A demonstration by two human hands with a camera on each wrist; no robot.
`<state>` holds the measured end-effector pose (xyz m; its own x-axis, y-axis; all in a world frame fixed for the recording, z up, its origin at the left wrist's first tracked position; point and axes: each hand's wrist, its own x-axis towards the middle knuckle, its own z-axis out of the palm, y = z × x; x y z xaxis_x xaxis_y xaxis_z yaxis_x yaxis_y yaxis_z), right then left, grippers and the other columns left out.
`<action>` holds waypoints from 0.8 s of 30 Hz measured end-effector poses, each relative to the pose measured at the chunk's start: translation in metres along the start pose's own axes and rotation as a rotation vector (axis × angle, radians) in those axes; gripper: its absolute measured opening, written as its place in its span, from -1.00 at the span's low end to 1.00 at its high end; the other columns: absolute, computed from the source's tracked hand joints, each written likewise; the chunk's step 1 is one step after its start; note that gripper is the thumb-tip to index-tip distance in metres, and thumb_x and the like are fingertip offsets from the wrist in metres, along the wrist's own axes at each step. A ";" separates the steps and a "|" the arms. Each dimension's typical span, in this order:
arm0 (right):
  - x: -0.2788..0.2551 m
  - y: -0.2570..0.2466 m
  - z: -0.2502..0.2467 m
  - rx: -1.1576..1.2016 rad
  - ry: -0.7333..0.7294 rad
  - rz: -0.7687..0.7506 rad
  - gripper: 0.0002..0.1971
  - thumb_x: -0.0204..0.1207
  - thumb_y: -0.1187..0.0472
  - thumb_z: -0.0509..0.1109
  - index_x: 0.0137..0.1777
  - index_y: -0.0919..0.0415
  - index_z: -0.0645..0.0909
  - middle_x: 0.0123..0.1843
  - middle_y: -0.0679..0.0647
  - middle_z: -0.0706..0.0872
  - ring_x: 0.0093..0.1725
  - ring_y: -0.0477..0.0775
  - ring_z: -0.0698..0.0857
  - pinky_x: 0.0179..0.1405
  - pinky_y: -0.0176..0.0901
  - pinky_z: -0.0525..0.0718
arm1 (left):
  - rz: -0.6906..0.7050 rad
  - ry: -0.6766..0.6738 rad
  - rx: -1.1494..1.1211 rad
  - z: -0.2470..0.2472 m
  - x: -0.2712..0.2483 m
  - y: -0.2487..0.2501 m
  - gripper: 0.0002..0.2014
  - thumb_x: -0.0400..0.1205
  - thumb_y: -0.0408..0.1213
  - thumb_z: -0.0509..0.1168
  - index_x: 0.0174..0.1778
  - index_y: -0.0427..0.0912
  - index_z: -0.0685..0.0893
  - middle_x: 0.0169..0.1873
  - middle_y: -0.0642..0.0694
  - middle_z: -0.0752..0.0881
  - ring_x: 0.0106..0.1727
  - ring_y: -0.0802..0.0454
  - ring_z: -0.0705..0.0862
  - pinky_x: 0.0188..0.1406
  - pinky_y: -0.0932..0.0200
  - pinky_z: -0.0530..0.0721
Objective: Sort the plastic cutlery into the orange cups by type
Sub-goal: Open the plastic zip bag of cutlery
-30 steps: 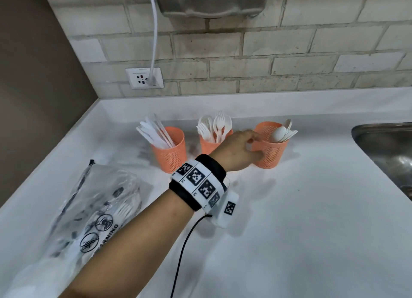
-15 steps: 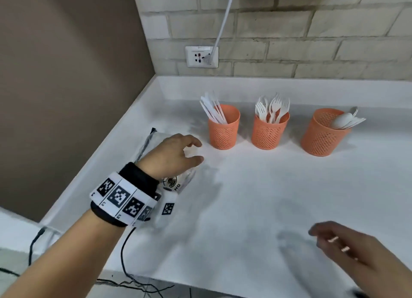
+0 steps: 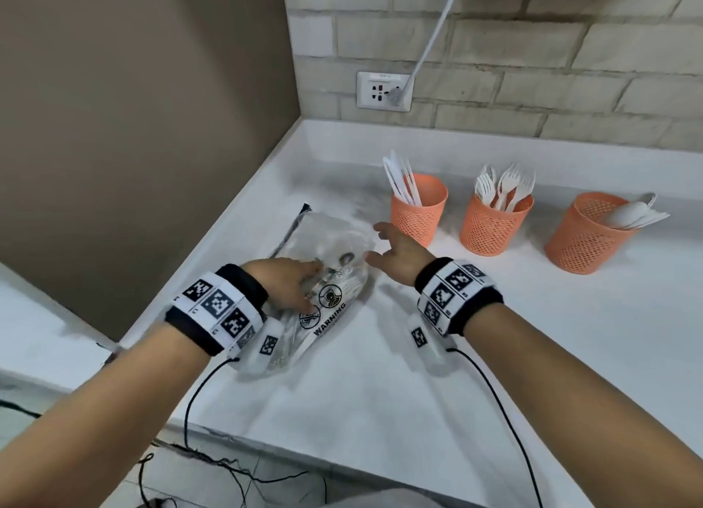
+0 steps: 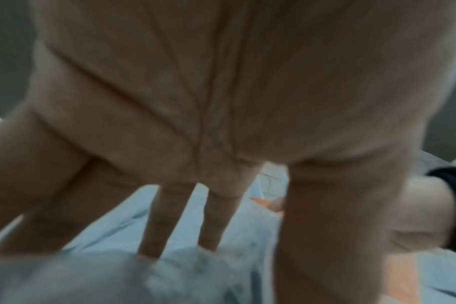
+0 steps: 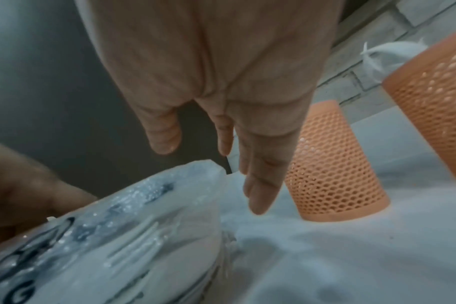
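Three orange mesh cups stand in a row near the back wall: the knife cup (image 3: 418, 213), the fork cup (image 3: 494, 226) and the spoon cup (image 3: 587, 241), each with white cutlery in it. A clear plastic bag (image 3: 334, 241) with black warning print lies left of them and holds more white cutlery. My left hand (image 3: 304, 287) rests on the bag with straight, spread fingers (image 4: 154, 226). My right hand (image 3: 392, 245) hovers open at the bag's right edge, just in front of the knife cup (image 5: 333, 174), with its fingers (image 5: 260, 185) pointing down over the bag (image 5: 118, 236).
The white counter (image 3: 456, 355) meets a brown wall on the left and a brick wall at the back. A wall socket (image 3: 384, 91) has a white cable plugged in. Black wrist-camera cables trail over the counter's front edge (image 3: 342, 454).
My left hand has come down onto the bag. My right hand has moved from the lower right up to the bag's right side. The view has shifted left.
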<state>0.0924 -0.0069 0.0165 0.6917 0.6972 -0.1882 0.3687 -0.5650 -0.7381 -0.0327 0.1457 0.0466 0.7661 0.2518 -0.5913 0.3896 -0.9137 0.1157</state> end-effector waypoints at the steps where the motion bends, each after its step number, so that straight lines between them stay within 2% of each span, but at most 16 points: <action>1: 0.002 -0.001 0.001 0.012 -0.011 0.016 -0.33 0.58 0.09 0.32 0.60 0.20 0.10 0.58 0.21 0.35 0.46 0.22 0.47 0.41 -0.03 0.45 | 0.031 0.005 0.023 0.002 0.002 0.003 -0.20 0.58 -0.14 0.33 0.65 -0.05 0.02 0.31 -0.11 0.60 0.07 -0.14 0.73 0.15 -0.05 0.71; 4: 0.003 0.001 0.001 0.013 0.019 0.042 -0.25 0.53 0.10 0.40 0.61 0.26 0.09 0.54 0.26 0.40 0.47 0.23 0.47 0.39 -0.02 0.48 | 0.123 0.075 0.122 0.006 0.005 0.011 -0.23 0.59 -0.29 0.30 0.65 -0.11 0.03 0.47 -0.10 0.42 0.34 -0.12 0.55 0.29 0.08 0.57; 6: -0.001 0.005 -0.004 -0.030 0.037 0.057 -0.28 0.48 0.17 0.45 0.56 0.32 0.21 0.52 0.28 0.43 0.44 0.25 0.48 0.26 -0.06 0.52 | 0.195 0.092 0.137 0.008 0.007 0.018 -0.25 0.59 -0.33 0.29 0.66 -0.09 0.06 0.55 -0.05 0.33 0.47 -0.07 0.43 0.38 0.14 0.46; 8: -0.006 0.015 -0.010 -0.016 0.038 0.073 -0.41 0.44 0.28 0.47 0.43 0.38 0.37 0.43 0.30 0.51 0.31 0.26 0.58 0.04 -0.08 0.58 | 0.267 0.084 0.111 0.008 0.005 0.027 -0.26 0.59 -0.35 0.30 0.65 -0.04 0.11 0.59 -0.04 0.28 0.54 -0.04 0.36 0.49 0.13 0.39; 10: -0.015 0.028 -0.019 -0.020 0.060 0.095 -0.57 0.44 0.33 0.44 0.29 0.39 0.45 0.29 0.28 0.59 0.07 0.15 0.60 -0.06 -0.11 0.54 | 0.331 0.085 0.049 0.006 0.005 0.034 -0.27 0.57 -0.32 0.32 0.64 0.04 0.15 0.60 -0.01 0.26 0.54 -0.02 0.37 0.50 0.07 0.41; 12: -0.026 0.041 -0.029 -0.035 0.105 0.134 -0.67 0.46 0.33 0.42 0.19 0.34 0.47 0.11 0.22 0.61 -0.06 0.08 0.57 -0.12 -0.11 0.55 | 0.370 0.127 -0.058 0.002 0.001 0.042 -0.31 0.57 -0.25 0.32 0.60 0.11 0.22 0.57 0.00 0.30 0.48 -0.03 0.44 0.44 0.01 0.48; 15: -0.042 0.058 -0.042 0.042 0.160 0.231 -0.66 0.49 0.41 0.36 0.25 0.36 0.44 -0.09 0.21 0.63 -0.33 0.11 0.63 -0.44 -0.14 0.67 | 0.400 0.208 -0.087 -0.008 -0.008 0.049 -0.40 0.61 -0.21 0.28 0.59 0.05 0.26 0.52 -0.05 0.34 0.49 -0.01 0.39 0.42 0.20 0.40; 16: -0.047 0.062 -0.046 0.086 0.168 0.266 -0.64 0.50 0.45 0.34 0.29 0.37 0.42 -0.09 0.24 0.64 -0.41 0.09 0.62 -0.52 -0.19 0.68 | 0.407 0.222 -0.065 -0.010 -0.010 0.049 -0.43 0.63 -0.20 0.26 0.58 0.02 0.28 0.49 -0.08 0.38 0.46 0.00 0.39 0.37 0.22 0.39; 18: -0.056 0.071 -0.056 0.136 0.194 0.325 -0.62 0.50 0.49 0.30 0.32 0.42 0.41 0.04 0.34 0.67 -0.45 0.08 0.65 -0.54 -0.21 0.70 | 0.383 0.224 -0.001 -0.010 -0.011 0.048 -0.44 0.64 -0.14 0.25 0.57 -0.01 0.28 0.42 -0.10 0.43 0.40 -0.02 0.43 0.33 0.18 0.43; 20: -0.066 0.077 -0.066 0.173 0.197 0.369 -0.68 0.51 0.52 0.27 0.26 0.44 0.45 0.04 0.37 0.68 -0.44 0.07 0.65 -0.56 -0.25 0.69 | 0.296 0.174 0.049 -0.005 -0.008 0.045 -0.37 0.63 -0.02 0.24 0.61 0.03 0.18 0.43 -0.11 0.41 0.40 -0.07 0.46 0.36 0.07 0.47; 21: -0.071 0.078 -0.070 0.168 0.185 0.382 -0.76 0.51 0.52 0.27 0.17 0.43 0.48 -0.03 0.33 0.69 -0.44 0.07 0.65 -0.54 -0.25 0.70 | 0.260 0.138 0.078 -0.002 -0.005 0.042 -0.32 0.62 0.04 0.25 0.62 0.04 0.13 0.44 -0.11 0.41 0.42 -0.08 0.46 0.38 0.05 0.47; 23: -0.081 0.082 -0.079 0.108 0.144 0.394 -0.92 0.49 0.49 0.32 -0.09 0.34 0.53 -0.16 0.25 0.69 -0.39 0.06 0.66 -0.38 -0.18 0.74 | 0.227 0.045 0.108 0.007 0.000 0.040 -0.22 0.57 0.13 0.27 0.65 0.04 0.06 0.42 -0.10 0.48 0.41 -0.09 0.50 0.39 0.06 0.48; 24: -0.086 0.083 -0.082 0.066 0.118 0.398 -0.90 0.48 0.46 0.36 -0.18 0.29 0.53 -0.19 0.22 0.70 -0.37 0.07 0.67 -0.30 -0.15 0.74 | 0.218 -0.001 0.105 0.010 0.002 0.040 -0.17 0.56 0.16 0.28 0.66 0.04 0.01 0.41 -0.08 0.52 0.40 -0.08 0.52 0.39 0.08 0.49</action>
<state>0.1145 -0.1495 0.0239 0.8398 0.3728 -0.3946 0.0203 -0.7480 -0.6634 -0.0208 0.1063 0.0421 0.8260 0.0443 -0.5620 0.1594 -0.9746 0.1575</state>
